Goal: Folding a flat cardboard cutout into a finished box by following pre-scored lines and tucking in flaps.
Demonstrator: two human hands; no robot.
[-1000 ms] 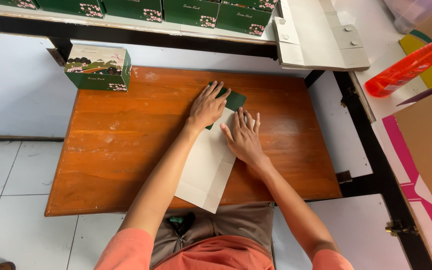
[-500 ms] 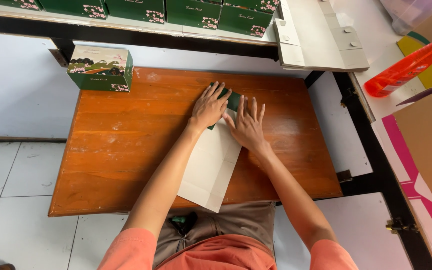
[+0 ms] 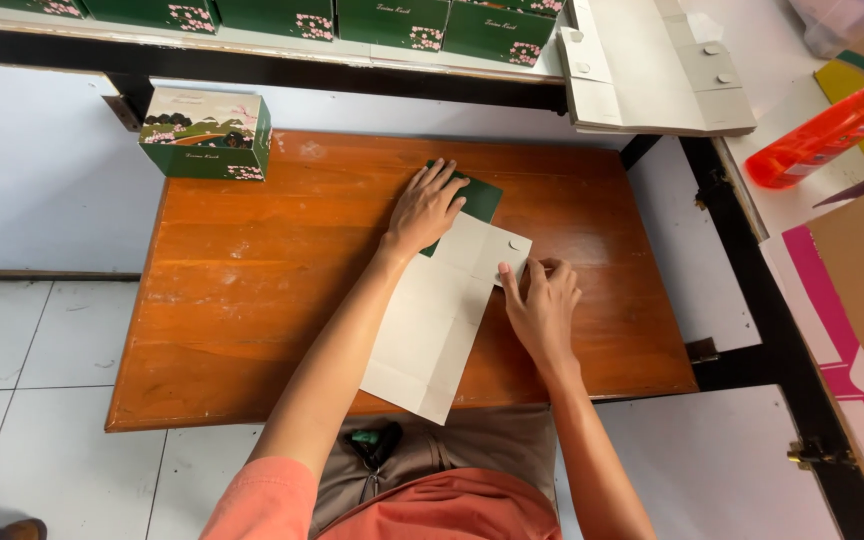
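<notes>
Flat box blank (image 3: pixel 432 325) lies white side up on wooden tabletop (image 3: pixel 232 300), near edge overhanging. Right hand (image 3: pixel 542 305) pinches its right edge, fingers curled. Left hand (image 3: pixel 427 208) pressed flat, fingers spread, on its far green flap (image 3: pixel 479 197). Farther left: assembled green box (image 3: pixel 206 134). Beyond: stacked blanks (image 3: pixel 652 70).

Grey-white flat carton (image 3: pixel 432 330) with dark green flap (image 3: pixel 479 198); green blossom-patterned box (image 3: pixel 206 134); orange-brown wooden table (image 3: pixel 242 290).
</notes>
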